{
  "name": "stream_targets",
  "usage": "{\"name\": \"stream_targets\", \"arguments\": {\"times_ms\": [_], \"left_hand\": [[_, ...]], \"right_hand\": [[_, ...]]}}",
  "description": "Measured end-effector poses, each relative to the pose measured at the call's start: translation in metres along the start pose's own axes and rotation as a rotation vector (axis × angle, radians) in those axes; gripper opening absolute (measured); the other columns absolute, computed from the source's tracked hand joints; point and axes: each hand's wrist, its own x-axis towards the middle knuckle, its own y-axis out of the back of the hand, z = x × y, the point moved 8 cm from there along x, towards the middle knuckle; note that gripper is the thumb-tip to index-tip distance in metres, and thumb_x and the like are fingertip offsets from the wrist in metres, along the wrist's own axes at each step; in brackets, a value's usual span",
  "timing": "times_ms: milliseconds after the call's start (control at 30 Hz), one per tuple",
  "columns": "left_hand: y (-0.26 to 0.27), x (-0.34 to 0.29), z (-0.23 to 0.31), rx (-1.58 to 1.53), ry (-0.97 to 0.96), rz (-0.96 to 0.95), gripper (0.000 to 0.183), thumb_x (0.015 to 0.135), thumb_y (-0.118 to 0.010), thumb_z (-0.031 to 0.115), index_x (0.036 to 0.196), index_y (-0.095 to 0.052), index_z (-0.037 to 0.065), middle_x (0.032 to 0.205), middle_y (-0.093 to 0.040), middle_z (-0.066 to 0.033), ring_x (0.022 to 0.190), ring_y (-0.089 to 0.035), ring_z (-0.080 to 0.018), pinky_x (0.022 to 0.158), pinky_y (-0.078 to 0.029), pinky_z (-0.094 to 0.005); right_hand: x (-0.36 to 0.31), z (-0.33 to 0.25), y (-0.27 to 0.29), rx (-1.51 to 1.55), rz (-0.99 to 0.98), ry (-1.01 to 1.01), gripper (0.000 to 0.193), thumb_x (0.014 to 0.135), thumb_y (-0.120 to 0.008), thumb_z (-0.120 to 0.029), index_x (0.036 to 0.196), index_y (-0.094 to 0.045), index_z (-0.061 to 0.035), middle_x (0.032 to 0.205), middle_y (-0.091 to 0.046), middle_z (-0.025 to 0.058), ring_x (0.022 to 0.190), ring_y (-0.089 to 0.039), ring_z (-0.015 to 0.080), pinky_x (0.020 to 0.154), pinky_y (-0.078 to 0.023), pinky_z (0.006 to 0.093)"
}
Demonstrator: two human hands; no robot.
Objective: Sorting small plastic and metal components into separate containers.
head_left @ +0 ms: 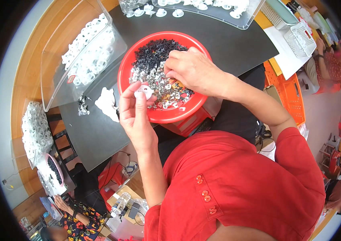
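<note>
A small white plastic part [144, 91], roundish with an opening in it, is pinched between the thumb and fingers of my left hand [135, 110]. That hand is over the near left rim of a red round basin [124, 76]. My right hand [188, 66] reaches over the basin from the right, its fingers bent together at the small parts; what they hold, if anything, is hidden. Inside the basin lie black small parts [154, 52] at the far side and clear, silvery small parts [148, 76] nearer, with some orange and red bits among them.
A clear bin [50, 76] of white plastic parts stands left of the basin on the dark table [234, 44]. Another clear tray [238, 22] holds white parts at the back. A crumpled white piece [107, 103] lies beside the basin. Co-workers sit at both sides.
</note>
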Motion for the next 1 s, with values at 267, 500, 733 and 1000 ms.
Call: {"name": "stream_targets", "arguments": {"times_ms": [267,500,733,1000], "left_hand": [[-0.02,0.0,-0.002,0.332,-0.058,-0.05,0.016,0.093,-0.06,0.01,0.106,-0.061,0.002,0.097,-0.063,-0.004,0.081,-0.06,-0.0074,0.073,-0.052,-0.0228],[-0.025,-0.001,0.001,0.601,-0.167,-0.109,0.012,0.095,-0.058,0.012,0.101,-0.061,0.002,0.09,-0.063,-0.0027,0.081,-0.058,-0.0049,0.068,-0.05,-0.0206],[-0.026,0.0,-0.002,0.34,-0.122,0.0,0.012,0.094,-0.059,0.014,0.091,-0.059,0.002,0.078,-0.06,-0.0002,0.069,-0.054,-0.0053,0.063,-0.044,-0.0203],[-0.032,0.0,-0.001,0.299,-0.104,-0.076,0.011,0.096,-0.055,0.012,0.101,-0.058,0.002,0.092,-0.061,-0.0023,0.079,-0.058,-0.0065,0.072,-0.052,-0.0226]], "right_hand": [[0.003,0.001,0.007,0.614,-0.19,-0.143,0.015,0.09,-0.057,-0.013,0.092,-0.06,0.0011,0.085,-0.06,0.0067,0.081,-0.058,0.0166,0.074,-0.047,0.0299],[0.0,0.015,-0.012,1.005,-0.238,-0.295,0.026,0.089,-0.062,-0.024,0.093,-0.067,0.001,0.082,-0.067,0.0064,0.079,-0.06,0.0094,0.071,-0.048,0.0275],[-0.002,0.007,0.008,0.963,0.018,-0.342,0.017,0.09,-0.064,-0.016,0.095,-0.064,0.0002,0.082,-0.06,-0.0006,0.074,-0.054,0.0051,0.068,-0.045,0.0214],[-0.006,-0.007,0.015,0.653,0.063,-0.202,0.017,0.091,-0.06,-0.015,0.089,-0.058,0.0019,0.08,-0.054,0.0051,0.07,-0.052,0.0104,0.061,-0.043,0.0265]]}}
